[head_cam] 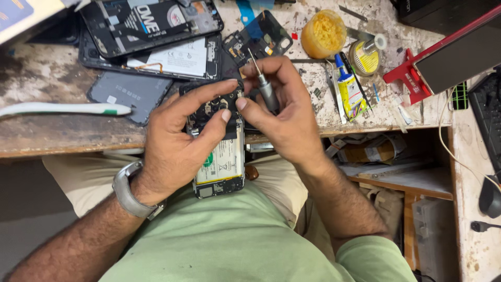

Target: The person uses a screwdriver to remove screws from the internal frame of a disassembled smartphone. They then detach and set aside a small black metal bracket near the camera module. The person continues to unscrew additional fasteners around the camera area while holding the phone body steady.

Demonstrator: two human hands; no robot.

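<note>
While steadied over the lap at the bench [62, 138] edge, an opened phone [222, 156] is being gripped by the left hand [177, 141]; a screwdriver [265, 86] is being pinched in the right hand [284, 112]. Judged light, stiff, fragile; best held by its edges.

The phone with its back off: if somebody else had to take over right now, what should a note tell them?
Left hand: grips the opened phone from the side, holding it over the lap at the edge of the workbench.
Right hand: pinches a small grey screwdriver, tip up, just above the phone's top end.
Done: back cover is off; the battery and black inner frame are exposed.
Left: the phone is open and not reassembled; I cannot tell which screws are in or out.
Nearby: other opened phones, a glue tube, a yellow pot.
</note>
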